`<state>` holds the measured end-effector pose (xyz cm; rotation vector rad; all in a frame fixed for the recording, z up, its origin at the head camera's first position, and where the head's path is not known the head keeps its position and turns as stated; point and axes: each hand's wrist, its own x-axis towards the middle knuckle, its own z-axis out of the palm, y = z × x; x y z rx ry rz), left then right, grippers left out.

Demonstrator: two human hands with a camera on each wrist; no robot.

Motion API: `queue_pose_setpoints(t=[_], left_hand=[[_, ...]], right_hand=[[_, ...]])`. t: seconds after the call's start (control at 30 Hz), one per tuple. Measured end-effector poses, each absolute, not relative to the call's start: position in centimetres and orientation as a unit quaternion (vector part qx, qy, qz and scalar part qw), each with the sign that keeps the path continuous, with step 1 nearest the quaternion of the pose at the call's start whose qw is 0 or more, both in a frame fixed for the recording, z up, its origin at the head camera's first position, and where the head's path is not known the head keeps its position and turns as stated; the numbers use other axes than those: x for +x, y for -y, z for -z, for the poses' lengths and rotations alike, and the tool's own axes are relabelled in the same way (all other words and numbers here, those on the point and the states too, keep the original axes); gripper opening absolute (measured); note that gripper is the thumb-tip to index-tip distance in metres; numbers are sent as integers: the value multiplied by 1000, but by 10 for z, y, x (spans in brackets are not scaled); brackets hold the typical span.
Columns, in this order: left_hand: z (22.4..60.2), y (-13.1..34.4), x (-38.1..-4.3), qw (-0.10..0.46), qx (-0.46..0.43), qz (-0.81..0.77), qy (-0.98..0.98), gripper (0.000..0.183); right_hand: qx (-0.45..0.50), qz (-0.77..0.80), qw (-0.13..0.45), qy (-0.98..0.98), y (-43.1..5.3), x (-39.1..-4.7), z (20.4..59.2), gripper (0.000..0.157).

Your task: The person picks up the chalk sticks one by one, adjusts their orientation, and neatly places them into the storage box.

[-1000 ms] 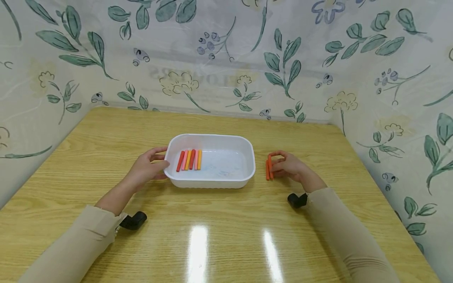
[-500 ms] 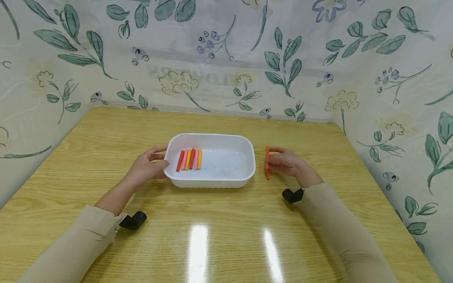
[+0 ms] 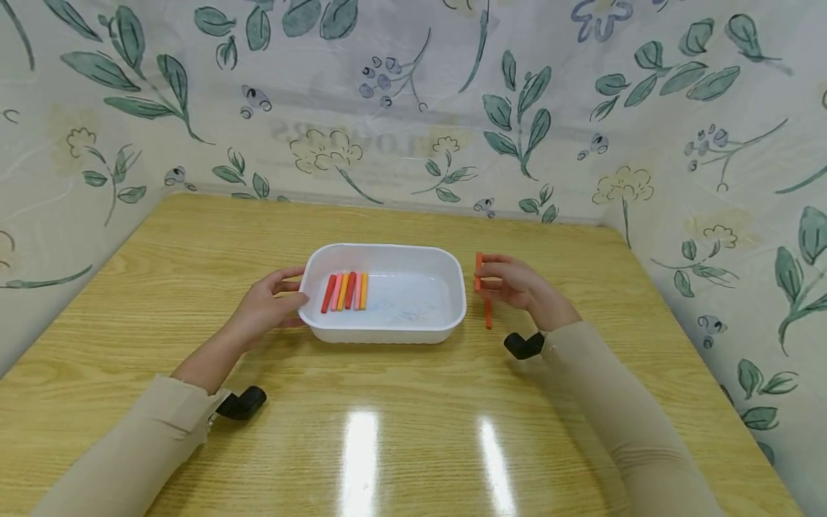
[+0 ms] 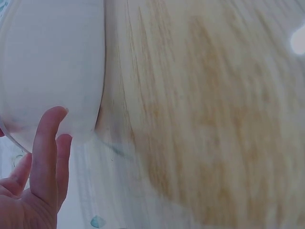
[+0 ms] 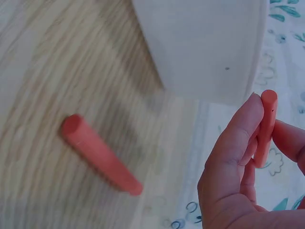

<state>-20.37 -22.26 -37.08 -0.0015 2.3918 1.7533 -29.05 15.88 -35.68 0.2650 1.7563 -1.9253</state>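
Observation:
My right hand (image 3: 526,291) pinches an orange chalk stick (image 3: 479,261) between thumb and fingertips, just off the right end of the white plastic tray (image 3: 388,335). In the right wrist view that chalk stands nearly upright. A second orange chalk stick (image 3: 488,316) lies on the table below this hand; the right wrist view shows its whole length. At the tray's left end, my left hand (image 3: 268,305) holds the rim, thumb at the edge and other fingers against the outer wall. Inside, several red, pink and yellow chalk sticks (image 3: 345,292) lie side by side toward the left.
The tray stands on a wood-grain table (image 3: 413,388). A floral cloth (image 3: 413,108) hangs behind the table and along both sides. Each wrist carries a black camera mount (image 3: 525,346).
My right hand has lifted one orange chalk stick and moved it up and left toward the tray, leaving the other on the table. The left hand and the tray have stayed put.

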Motion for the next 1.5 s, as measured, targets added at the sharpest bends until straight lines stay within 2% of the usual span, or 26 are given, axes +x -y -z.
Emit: queue_pose_setpoints(t=[0.47, 0.7, 1.5], left_hand=[[372, 223, -204, 88, 1, -591, -802, 59], [371, 222, -204, 90, -1, -590, -802, 59], [373, 221, -205, 89, -10, -592, -801, 59]], right_hand=[[92, 721, 269, -632, -125, -297, 333, 53], [96, 715, 270, -638, -105, -298, 324, 46], [84, 703, 339, -619, -35, -315, 321, 26]])
